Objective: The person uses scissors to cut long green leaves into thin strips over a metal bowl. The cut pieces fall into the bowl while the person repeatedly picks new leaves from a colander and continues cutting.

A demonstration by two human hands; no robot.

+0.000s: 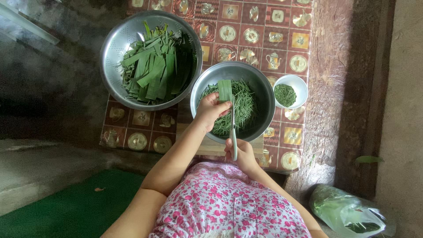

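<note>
A patterned cloth in red, brown and yellow squares covers the bench [246, 35], which stands on a rough floor beside a green mat [75, 207]. The largest vessel on it is a wide steel basin [115, 48] at the far left, piled with long flat green leaf pieces [156, 66] lying across one another. Just beside it, nearer the person, sits a smaller steel bowl [264, 94] holding a heap of thin green shreds [242, 110]. To the right of that bowl and almost touching it is a small white bowl [300, 86] with a little mound of finer green bits inside. A clear plastic bag [348, 213] with greens in it lies on the floor at the lower right, well apart from the bench.

The left hand [210, 110] is closed around a folded strip of leaf [225, 90], pinching it upright over the shreds in the smaller bowl. The right hand [241, 152] grips the pale handle of a knife [233, 132] at the bowl's near rim, its blade running up toward the leaf strip held by the other hand.
</note>
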